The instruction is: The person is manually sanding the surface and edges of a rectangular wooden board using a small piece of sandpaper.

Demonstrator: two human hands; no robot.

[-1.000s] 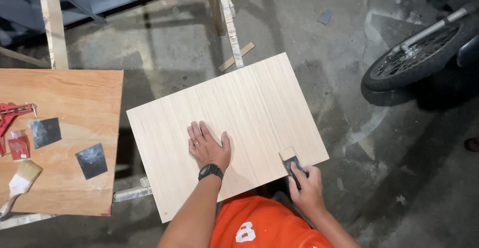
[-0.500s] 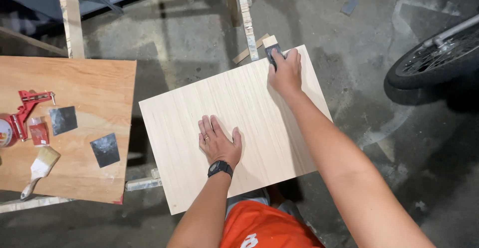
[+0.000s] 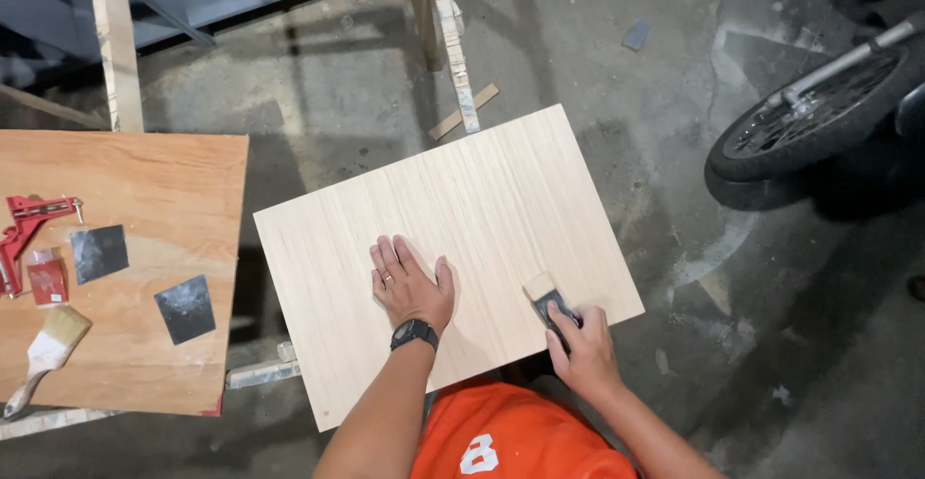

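Observation:
A pale wooden panel (image 3: 482,209) lies flat in front of me, tilted slightly. My left hand (image 3: 409,281) presses flat on its near middle, fingers spread, with a black watch at the wrist. My right hand (image 3: 578,344) grips a small wooden sanding block (image 3: 541,292) wrapped in dark sandpaper, resting on the panel close to its near right corner.
At left, a brown plywood board (image 3: 164,180) carries two dark sandpaper squares (image 3: 183,307), a paintbrush (image 3: 43,349), a red clamp (image 3: 29,217) and a small red container (image 3: 45,279). A motorcycle wheel (image 3: 800,127) stands at right. Wooden frame legs (image 3: 453,45) rise behind, with grey concrete floor all around.
My right hand has drawn the sanding block back from the panel's far edge to its near right corner. The left hand stays pressed on the panel.

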